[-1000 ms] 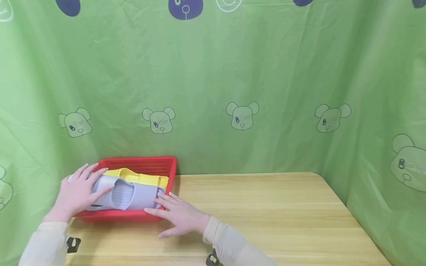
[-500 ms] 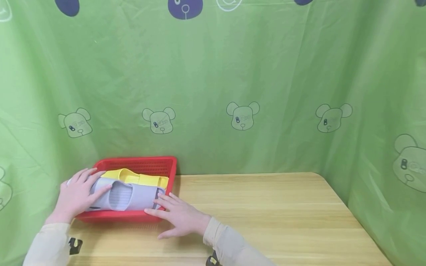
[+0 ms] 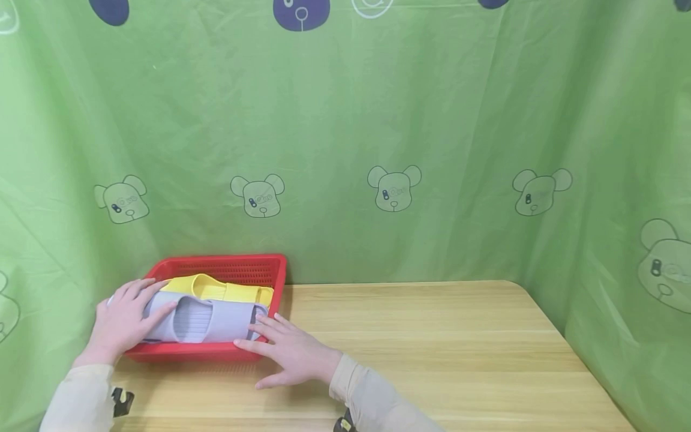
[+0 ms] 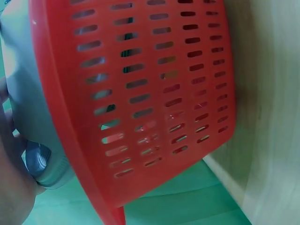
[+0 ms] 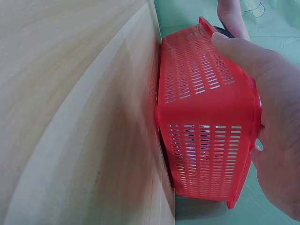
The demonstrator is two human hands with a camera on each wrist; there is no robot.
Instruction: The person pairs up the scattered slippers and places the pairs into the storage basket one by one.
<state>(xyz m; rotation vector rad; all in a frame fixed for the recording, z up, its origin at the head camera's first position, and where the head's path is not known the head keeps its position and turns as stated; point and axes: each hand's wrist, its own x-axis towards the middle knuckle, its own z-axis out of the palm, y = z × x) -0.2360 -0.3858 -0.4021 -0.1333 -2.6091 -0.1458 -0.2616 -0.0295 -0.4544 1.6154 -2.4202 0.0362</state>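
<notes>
A red plastic basket (image 3: 194,350) stands on the left of the table. In it lie a pair of grey slippers (image 3: 232,321) along the near side and yellow slippers (image 3: 243,293) behind them. My left hand (image 3: 121,318) rests on the left end of the grey slippers, fingers spread and thumb extended over them. At the right end, my right hand (image 3: 297,355) has its fingers stretched over the basket's near right corner, touching there. The left wrist view shows a grey slipper (image 4: 28,93) standing above the rim. The right hand's fingertips are hidden in the right wrist view.
The wooden table (image 3: 432,348) stretches right of the basket. A green curtain (image 3: 324,120) with bear-head prints hangs behind and along both sides. Black wrist-strap parts (image 3: 123,402) show beneath the sleeves.
My left hand has moved slightly downward with the left end of the grey slippers, which sits lower in the basket. The right hand has stayed almost in place.
</notes>
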